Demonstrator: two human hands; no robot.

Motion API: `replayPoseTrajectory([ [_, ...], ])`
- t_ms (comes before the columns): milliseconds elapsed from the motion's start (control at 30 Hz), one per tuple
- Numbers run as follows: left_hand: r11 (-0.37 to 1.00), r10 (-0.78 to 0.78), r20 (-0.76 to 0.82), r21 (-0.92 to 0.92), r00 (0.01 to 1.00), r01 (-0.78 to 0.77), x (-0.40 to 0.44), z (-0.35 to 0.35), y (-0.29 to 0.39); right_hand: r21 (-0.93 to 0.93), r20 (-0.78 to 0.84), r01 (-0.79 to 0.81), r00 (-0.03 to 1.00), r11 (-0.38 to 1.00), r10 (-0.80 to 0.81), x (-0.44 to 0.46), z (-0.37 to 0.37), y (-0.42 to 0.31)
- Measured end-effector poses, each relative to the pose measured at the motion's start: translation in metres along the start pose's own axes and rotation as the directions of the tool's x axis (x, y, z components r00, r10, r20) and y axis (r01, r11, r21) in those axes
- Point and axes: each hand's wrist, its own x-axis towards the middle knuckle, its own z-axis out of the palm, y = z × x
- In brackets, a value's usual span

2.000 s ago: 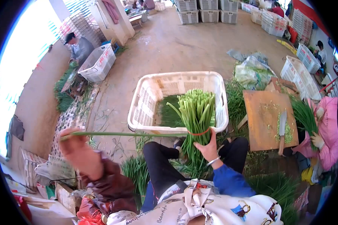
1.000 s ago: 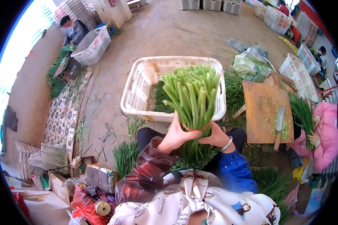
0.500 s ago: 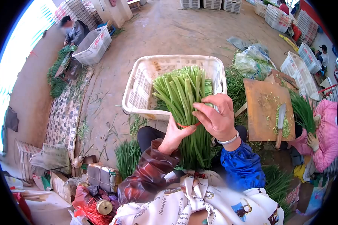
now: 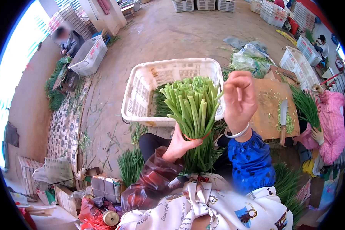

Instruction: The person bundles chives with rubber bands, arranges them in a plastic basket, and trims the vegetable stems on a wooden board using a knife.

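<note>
My left hand point(image 4: 180, 145) is wrapped round a bundle of green stalks point(image 4: 195, 111), thumb across the front just below a red band point(image 4: 197, 138). Thick cut ends point up and away from me; thinner green leaves hang toward my lap. To the right of the bundle, my right hand point(image 4: 240, 97) is raised with its fingers curled together in a pinch. A stalk tip shows close to these fingers, but what they hold, if anything, is hidden. Behind the bundle stands a white plastic crate point(image 4: 142, 73) with more greens inside.
At right lie a wooden board point(image 4: 264, 115) and a knife point(image 4: 283, 119) among chopped bits. A person in pink point(image 4: 331, 122) holds greens beside it. Another person point(image 4: 71, 42) works far left near a crate point(image 4: 90, 57). Red twine point(image 4: 96, 222) lies lower left.
My right hand has moved up and right, away from the bundle's front. The bundle has shifted slightly right and down, still in my left hand. The view has turned a little.
</note>
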Motion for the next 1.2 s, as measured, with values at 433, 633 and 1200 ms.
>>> replayPoseTrajectory([
  [433,0.997,-0.021,0.002,-0.079,1.000,0.021,0.001,-0.004,-0.009,0.104,-0.030,0.073,0.997,0.992,-0.070,0.040,-0.013,-0.002],
  [633,0.990,-0.028,-0.124,-0.144,0.992,0.010,0.004,-0.020,-0.023,0.360,-0.457,0.124,0.888,0.925,0.059,0.109,-0.066,-0.026],
  [1200,0.871,0.490,-0.390,0.177,0.780,-0.458,0.033,-0.026,0.055,-0.485,0.787,-0.028,0.422,0.874,0.450,-0.079,-0.002,0.033],
])
